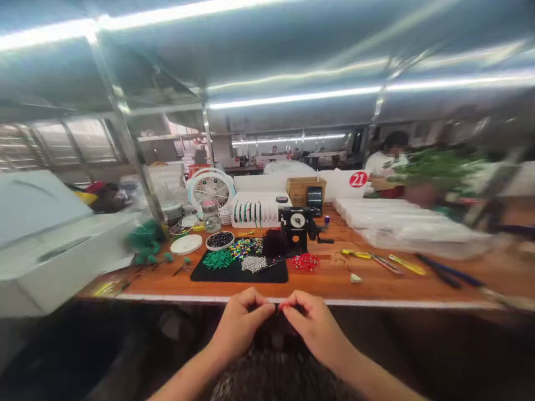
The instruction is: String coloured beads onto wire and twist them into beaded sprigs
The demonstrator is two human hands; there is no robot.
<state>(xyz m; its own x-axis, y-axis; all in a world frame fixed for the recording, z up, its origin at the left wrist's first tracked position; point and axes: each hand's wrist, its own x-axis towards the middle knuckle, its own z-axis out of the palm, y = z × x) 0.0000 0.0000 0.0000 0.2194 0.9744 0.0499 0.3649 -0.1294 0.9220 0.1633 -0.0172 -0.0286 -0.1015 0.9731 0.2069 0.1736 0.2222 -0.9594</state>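
My left hand (240, 323) and my right hand (311, 323) meet fingertip to fingertip just below the front edge of the wooden table (334, 281). Both pinch something very small between thumb and fingers; a tiny red bit shows at the right fingertips, too small to name. Beyond them a black mat (234, 274) carries piles of green beads (218, 259), mixed coloured beads (244, 247) and white beads (253, 263). A pile of red beads (304, 261) lies on the wood beside the mat.
A black hand-crank winder (298, 225) stands behind the mat, with a bowl of dark beads (219, 240), a glass jar (211, 217), a small fan (210, 188) and a white rack (254, 213). Pliers and tools (382, 262) lie right. A white machine (45, 239) sits left. Another person (390, 156) sits across.
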